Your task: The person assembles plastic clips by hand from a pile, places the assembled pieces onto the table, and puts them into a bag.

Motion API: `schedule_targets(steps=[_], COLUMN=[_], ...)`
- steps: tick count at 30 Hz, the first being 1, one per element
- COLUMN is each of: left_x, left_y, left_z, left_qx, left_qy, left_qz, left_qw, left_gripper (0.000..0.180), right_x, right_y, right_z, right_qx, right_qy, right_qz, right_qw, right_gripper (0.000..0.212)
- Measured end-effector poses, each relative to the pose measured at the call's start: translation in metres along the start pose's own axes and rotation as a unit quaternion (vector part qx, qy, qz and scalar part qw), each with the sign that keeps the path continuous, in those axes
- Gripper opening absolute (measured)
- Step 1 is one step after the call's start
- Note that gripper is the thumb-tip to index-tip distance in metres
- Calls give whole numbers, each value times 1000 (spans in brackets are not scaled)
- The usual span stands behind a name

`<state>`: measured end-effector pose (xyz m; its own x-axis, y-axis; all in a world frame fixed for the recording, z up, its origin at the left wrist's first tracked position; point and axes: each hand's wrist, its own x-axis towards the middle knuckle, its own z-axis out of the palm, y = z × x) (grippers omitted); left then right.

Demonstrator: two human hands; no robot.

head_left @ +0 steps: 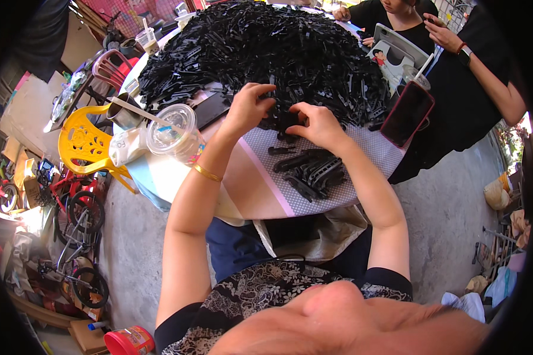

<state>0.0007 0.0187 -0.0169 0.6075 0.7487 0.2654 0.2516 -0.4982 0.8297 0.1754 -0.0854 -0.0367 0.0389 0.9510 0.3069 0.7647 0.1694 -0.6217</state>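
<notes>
- Round counter (pixel 249 171): its cover (pixel 370 163) shows plain beige and dotted grey, with a pink stripe.
- Twelve o'clock: a broad heap of black parts (pixel 266 53).
- Five o'clock: a small pile of black parts (pixel 321 174).
- Nine o'clock, inward: a dark flat rectangular thing (pixel 213 111).
- Nine o'clock, rim: a metal tumbler (pixel 123 115) near a lidded clear cup (pixel 172 133).

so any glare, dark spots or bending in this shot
In the head view, fisheye bending curves the outer scene inside a black rim; sunlight washes out the tablecloth near the plastic cup; and in that same head view, pieces in the black pile blend together.
</notes>
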Motion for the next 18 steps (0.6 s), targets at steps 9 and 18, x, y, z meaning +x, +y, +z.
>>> schedule_targets(steps=[9, 18], left_x=[2, -6], left_y=[1, 4], left_z=[8, 36], left_qx=[-213, -183], left_qy=[49, 80], left_qz=[-4, -32], left_qw=[976, 979], left_gripper=[36, 27], right_x=[7, 3], right_y=[11, -3], right_z=[-7, -19], right_qx=[346, 504], right_qy=[90, 75], right_qz=[49, 47], right_qw=[933, 859], right_gripper=[27, 24])
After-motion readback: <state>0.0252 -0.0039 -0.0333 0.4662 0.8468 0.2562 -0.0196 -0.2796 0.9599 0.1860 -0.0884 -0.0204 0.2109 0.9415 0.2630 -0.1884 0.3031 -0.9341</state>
